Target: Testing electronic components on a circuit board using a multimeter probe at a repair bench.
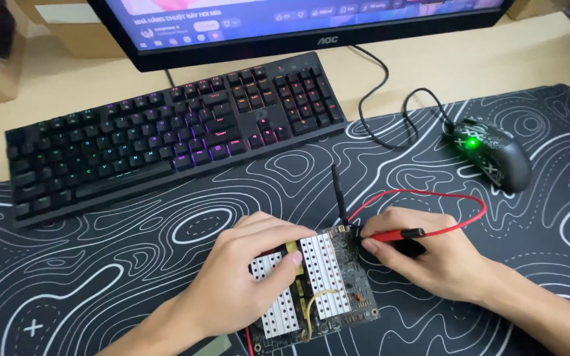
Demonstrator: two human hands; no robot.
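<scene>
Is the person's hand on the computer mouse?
No, the mouse sits alone on the mat while the right hand holds a red probe by the circuit board.
</scene>
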